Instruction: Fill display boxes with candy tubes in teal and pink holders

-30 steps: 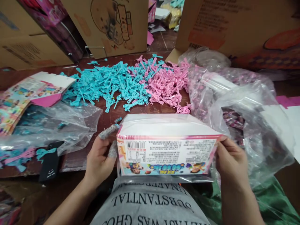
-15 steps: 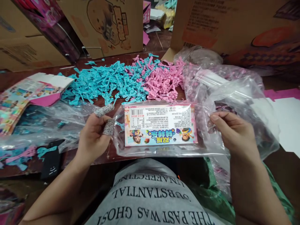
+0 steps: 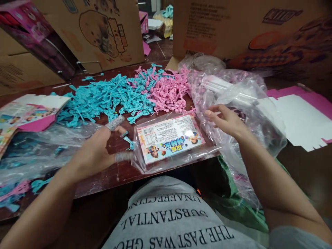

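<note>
A flat printed box with a barcode and cartoon children lies inside a clear plastic bag at the table's front edge. My left hand is open at the bag's left end, its taped thumb at the plastic and its taped forefinger apart. A small turquoise plastic piece lies between that hand and the box. My right hand is above the bag's right side, open with its fingers loosely bent and nothing in them. Behind the bag lie heaps of turquoise pieces and pink pieces.
Crumpled clear plastic covers the right side, beside white card sheets. Printed cartons lie on more plastic at left. Large cardboard boxes stand along the back. Green plastic hangs below the table edge.
Both hands have let go of the bag's ends and opened. The bagged box now lies tilted on the table. My view has shifted to the right.
</note>
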Motion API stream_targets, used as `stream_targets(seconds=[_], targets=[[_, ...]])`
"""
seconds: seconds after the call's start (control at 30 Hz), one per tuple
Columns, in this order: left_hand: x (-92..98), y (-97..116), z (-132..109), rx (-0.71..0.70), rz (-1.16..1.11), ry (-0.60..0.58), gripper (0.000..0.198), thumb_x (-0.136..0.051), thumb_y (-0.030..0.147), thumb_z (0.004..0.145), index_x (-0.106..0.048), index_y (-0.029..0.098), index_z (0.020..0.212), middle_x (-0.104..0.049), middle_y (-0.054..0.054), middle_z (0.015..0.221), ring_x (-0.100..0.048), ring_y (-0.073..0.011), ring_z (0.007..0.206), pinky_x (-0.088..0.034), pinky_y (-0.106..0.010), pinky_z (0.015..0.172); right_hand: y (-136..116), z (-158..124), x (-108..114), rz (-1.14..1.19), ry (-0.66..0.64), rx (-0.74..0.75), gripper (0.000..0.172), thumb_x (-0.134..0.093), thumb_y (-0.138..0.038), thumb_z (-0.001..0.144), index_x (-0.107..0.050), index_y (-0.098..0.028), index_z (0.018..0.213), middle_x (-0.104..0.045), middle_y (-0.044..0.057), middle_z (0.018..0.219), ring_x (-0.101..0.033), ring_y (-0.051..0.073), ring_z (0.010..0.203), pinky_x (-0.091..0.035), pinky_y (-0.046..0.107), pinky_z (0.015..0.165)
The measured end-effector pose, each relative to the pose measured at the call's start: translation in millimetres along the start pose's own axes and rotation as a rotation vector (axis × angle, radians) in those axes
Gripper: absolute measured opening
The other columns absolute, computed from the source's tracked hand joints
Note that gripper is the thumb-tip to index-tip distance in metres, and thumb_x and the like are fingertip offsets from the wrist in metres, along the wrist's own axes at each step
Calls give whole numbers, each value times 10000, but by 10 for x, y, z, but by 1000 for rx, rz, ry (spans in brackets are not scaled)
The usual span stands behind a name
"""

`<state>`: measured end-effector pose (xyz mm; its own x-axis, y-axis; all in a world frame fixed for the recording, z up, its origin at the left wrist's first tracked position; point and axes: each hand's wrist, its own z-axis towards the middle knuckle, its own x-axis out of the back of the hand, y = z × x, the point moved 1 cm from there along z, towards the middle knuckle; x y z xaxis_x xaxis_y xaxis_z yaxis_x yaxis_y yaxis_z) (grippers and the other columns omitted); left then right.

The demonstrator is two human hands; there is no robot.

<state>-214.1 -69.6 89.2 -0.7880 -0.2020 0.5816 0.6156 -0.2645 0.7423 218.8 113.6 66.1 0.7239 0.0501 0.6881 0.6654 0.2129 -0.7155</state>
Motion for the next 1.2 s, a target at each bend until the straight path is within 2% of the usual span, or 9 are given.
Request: stream_targets(seconds=[0.07, 0.1, 0.23, 0.4, 0.5, 0.7, 0.9, 1.07, 1.2], targets=[[-14, 102, 132, -180, 140, -276, 1048, -1060, 544, 399, -688, 244, 1333, -685, -146, 1391, -571, -471, 1401, -430, -623, 1232, -154, 47, -74, -104, -17, 69, 618, -845, -662, 755, -722, -204, 1151, -782, 100, 1067, -724, 249, 824, -571, 375, 720], [-53, 147, 180, -250, 170, -402, 958, -1048, 533, 445, -707, 265, 1299, -688, -138, 1395, -564, -470, 1413, -333, -659, 1287, -232, 81, -106, -175, -61, 82, 618, -898, -635, 698, -734, -203, 1108, -780, 94, 1013, -718, 260, 821, -565, 388, 749], [-142, 248, 221, -319, 91, -630, 138, -770, 229, 816, -766, 328, 913, -753, -4, 867, -765, -286, 935, -237, -621, 1340, -464, 212, -2, -458, -193, 104, 157, -853, -338, 750, -733, -236, 753, -674, 5, 669, -636, 216, 663, -489, 354, 724], [97, 243, 103, -291, 79, -554, 306, -672, 231, 877, -791, 385, 1113, -800, -2, 981, -750, -291, 1066, -271, -595, 1335, -761, 127, 455, -711, 75, 129, 144, -650, -221, 884, -776, -209, 815, -670, 34, 691, -540, 173, 607, -409, 356, 714], [87, 237, 95, -241, 34, -487, 338, -794, 312, 819, -785, 330, 1156, -800, -56, 1141, -687, -338, 1261, -336, -582, 1299, -1085, -9, 353, -659, 96, 239, 214, -615, -280, 950, -806, -184, 955, -704, 49, 740, -552, 163, 631, -410, 353, 732], [-137, 213, 28, -320, 29, -525, 87, -676, 243, 934, -736, 266, 993, -811, 11, 967, -717, -227, 1034, -279, -523, 1298, -1721, -365, -554, -231, -433, 493, 177, -645, -335, 951, -800, -251, 949, -760, -22, 812, -646, 138, 700, -435, 281, 696], [-220, 99, -146, -351, 39, -319, 97, -682, 306, 987, -635, 230, 951, -803, 14, 909, -669, -184, 957, -389, -408, 1144, -1888, -622, -1017, 178, -1082, 83, 269, -674, -456, 948, -686, -200, 867, -728, -14, 706, -622, 97, 544, -409, 227, 497], [-313, 138, -189, -399, 95, -237, 94, -685, 246, 962, -595, 229, 942, -791, 35, 873, -695, -174, 934, -370, -416, 1140, -2019, -721, -1089, 224, -1175, -150, 313, -767, -475, 915, -625, -202, 860, -617, -70, 548, -497, 56, 416, -323, 182, 395], [-306, 178, -150, -411, 149, -215, 113, -673, 210, 947, -572, 223, 899, -780, 41, 824, -687, -170, 876, -371, -426, 1142, -2084, -797, -1055, 172, -1181, -21, 284, -700, -419, 995, -611, -203, 834, -605, -80, 532, -518, 59, 416, -404, 171, 403]])
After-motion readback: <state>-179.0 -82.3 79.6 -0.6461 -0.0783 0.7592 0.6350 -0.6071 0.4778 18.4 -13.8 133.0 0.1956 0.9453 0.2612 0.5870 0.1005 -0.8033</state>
